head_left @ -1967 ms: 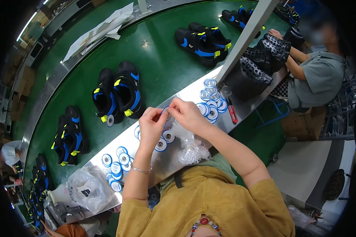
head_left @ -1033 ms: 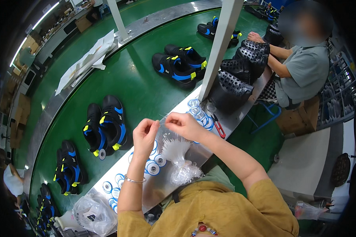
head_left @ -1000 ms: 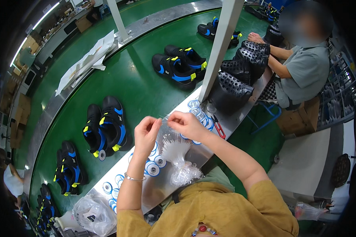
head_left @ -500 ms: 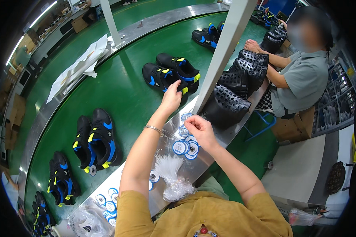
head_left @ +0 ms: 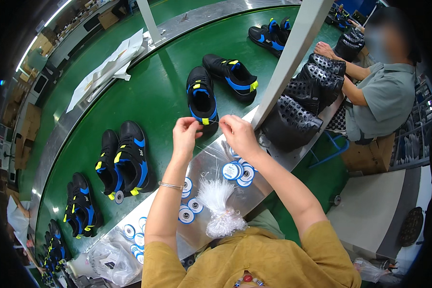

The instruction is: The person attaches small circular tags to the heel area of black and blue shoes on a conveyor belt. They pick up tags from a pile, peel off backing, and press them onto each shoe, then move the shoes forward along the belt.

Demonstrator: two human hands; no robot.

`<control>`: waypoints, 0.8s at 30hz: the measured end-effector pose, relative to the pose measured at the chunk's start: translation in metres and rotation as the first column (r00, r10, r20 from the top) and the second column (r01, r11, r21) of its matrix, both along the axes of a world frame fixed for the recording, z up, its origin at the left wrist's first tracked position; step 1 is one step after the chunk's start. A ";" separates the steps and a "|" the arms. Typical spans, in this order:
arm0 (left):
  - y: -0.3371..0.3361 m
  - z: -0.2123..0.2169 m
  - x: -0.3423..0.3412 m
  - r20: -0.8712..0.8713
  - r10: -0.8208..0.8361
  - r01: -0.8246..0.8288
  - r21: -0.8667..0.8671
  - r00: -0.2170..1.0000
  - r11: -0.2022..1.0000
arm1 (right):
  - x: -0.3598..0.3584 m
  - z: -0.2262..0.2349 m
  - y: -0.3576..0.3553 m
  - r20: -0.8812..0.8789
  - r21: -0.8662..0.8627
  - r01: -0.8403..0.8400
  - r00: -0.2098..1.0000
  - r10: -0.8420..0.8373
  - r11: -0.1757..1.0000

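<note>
A black shoe (head_left: 195,86) with blue and yellow parts stands heel towards me on the green belt. Its yellow heel tab lies just beyond my hands, and its mate (head_left: 233,79) sits at an angle to the right. My left hand (head_left: 183,137) is closed in a pinch at the heel's left. To the right, my right hand (head_left: 238,137) pinches too. A thin see-through plastic strand (head_left: 214,120) runs between the fingertips; its ends are hidden. Below my hands, round blue-and-white tags (head_left: 233,171) and a bundle of see-through plastic strands (head_left: 215,197) lie on the metal ledge.
More shoe pairs (head_left: 125,158) stand along the belt at left, one with a round tag (head_left: 119,197) at its heel. A grey post (head_left: 293,62) rises at right, beside black perforated forms (head_left: 293,117). A co-worker (head_left: 384,91) sits beyond. A plastic bag (head_left: 113,264) lies lower left.
My left hand has left the shoe and drawn back towards me; that shoe now points straight away, apart from its mate. My right hand has risen from the tags to the heel. The view has shifted.
</note>
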State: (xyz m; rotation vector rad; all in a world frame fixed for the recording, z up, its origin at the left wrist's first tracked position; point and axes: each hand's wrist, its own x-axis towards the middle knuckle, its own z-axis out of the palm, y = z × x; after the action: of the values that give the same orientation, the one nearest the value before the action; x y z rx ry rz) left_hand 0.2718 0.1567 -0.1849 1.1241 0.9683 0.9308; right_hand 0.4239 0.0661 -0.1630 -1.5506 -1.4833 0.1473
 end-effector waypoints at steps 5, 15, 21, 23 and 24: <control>0.000 0.000 0.002 0.141 -0.080 0.100 -0.140 0.987 0.985 | 0.006 -0.004 0.002 0.172 -0.034 0.046 0.984 -0.039 0.998; -0.001 -0.010 0.000 0.168 -0.070 0.095 -0.148 0.983 0.984 | -0.007 -0.005 0.023 0.304 -0.123 0.005 0.952 0.033 0.992; -0.004 -0.005 -0.010 0.020 0.061 -0.062 0.076 0.998 0.995 | -0.006 -0.006 0.024 0.028 -0.118 -0.102 0.994 0.106 0.988; -0.004 0.006 -0.014 0.009 0.144 -0.142 0.221 0.990 0.965 | -0.001 -0.002 0.022 -0.007 -0.062 -0.123 0.992 0.123 0.991; -0.004 0.011 -0.014 0.016 0.181 -0.177 0.292 0.983 0.940 | 0.001 0.002 0.022 -0.024 -0.031 -0.133 0.991 0.132 0.991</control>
State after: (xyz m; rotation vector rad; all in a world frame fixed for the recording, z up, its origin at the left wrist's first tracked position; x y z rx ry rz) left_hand 0.2575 0.1524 -0.1738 1.3043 0.9750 1.2474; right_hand 0.4246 0.0883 -0.1613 -1.4712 -1.5742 0.2662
